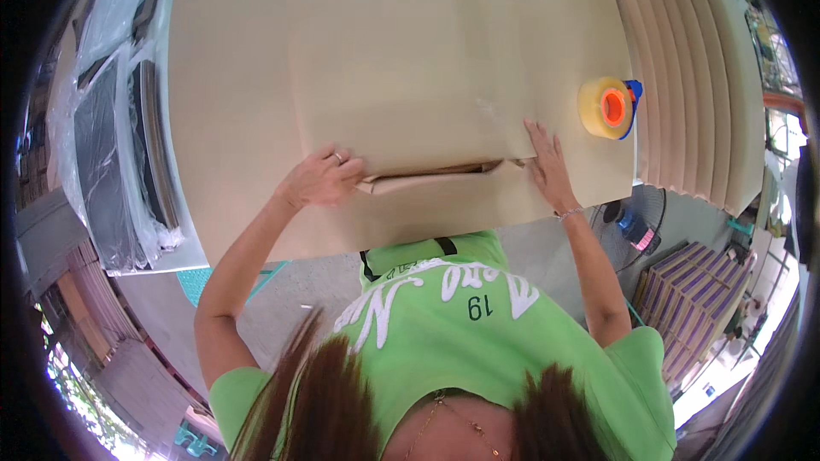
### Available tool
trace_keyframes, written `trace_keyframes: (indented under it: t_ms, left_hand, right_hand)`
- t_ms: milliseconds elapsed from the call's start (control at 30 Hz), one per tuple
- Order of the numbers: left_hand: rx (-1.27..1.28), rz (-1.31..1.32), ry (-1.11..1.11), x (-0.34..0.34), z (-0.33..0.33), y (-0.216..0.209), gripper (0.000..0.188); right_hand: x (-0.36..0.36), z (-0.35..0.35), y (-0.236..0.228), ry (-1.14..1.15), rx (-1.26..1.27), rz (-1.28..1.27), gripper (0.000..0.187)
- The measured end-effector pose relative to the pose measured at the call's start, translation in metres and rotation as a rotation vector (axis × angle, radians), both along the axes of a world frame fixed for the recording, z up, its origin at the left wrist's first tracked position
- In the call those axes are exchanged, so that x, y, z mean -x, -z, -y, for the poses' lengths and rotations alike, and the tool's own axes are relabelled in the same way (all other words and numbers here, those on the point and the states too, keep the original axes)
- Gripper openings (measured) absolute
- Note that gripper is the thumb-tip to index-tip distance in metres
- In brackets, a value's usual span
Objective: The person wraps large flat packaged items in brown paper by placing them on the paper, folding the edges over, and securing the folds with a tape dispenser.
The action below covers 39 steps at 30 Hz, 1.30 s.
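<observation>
A large brown cardboard sheet (393, 60) covers most of the table in front of me. Along its near part runs a folded flap, with a dark slit-like gap beneath the raised edge. At the gap's left end my left hand (326, 175) has its fingers curled in on the corner of the cardboard flap (427, 177). By the other end my right hand (548, 166) lies with its fingers stretched out on the cardboard, holding nothing. A tape roll (603, 108) with an orange core and a blue dispenser sits on the sheet, beyond my right hand.
Plastic-wrapped dark panels (111, 154) stand along the left. Brown cardboard sheets (696, 77) are stacked at the right. Below the right table edge are a fan (658, 205) and a striped stack (696, 299). A teal stool (195, 283) shows under the table's left side.
</observation>
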State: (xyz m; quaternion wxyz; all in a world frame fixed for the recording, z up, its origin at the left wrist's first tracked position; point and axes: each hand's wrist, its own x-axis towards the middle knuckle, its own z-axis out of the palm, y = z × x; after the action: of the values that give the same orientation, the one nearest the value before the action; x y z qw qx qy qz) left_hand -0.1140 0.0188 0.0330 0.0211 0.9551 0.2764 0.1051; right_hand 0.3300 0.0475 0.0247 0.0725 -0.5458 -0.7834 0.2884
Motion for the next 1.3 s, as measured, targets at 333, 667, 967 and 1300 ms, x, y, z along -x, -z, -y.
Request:
trace_keyframes:
  t_ms: [333,667,967,1300]
  left_hand:
    - [0.429,0.233,-0.406,-0.011,-0.005,0.009,0.025]
    - [0.574,0.409,-0.686,-0.042,-0.003,0.005,0.020]
    - [0.556,0.506,-0.687,-0.046,-0.003,0.006,0.021]
    - [0.605,0.356,-0.729,-0.042,-0.001,0.000,0.025]
  right_hand:
    - [0.074,-0.020,-0.018,0.103,-0.131,-0.229,0.020]
    - [0.048,-0.009,-0.020,0.091,-0.219,-0.271,0.033]
    - [-0.011,-0.014,0.018,-0.330,-0.450,-0.241,0.033]
    - [0.067,-0.035,-0.005,0.027,-0.116,-0.380,0.024]
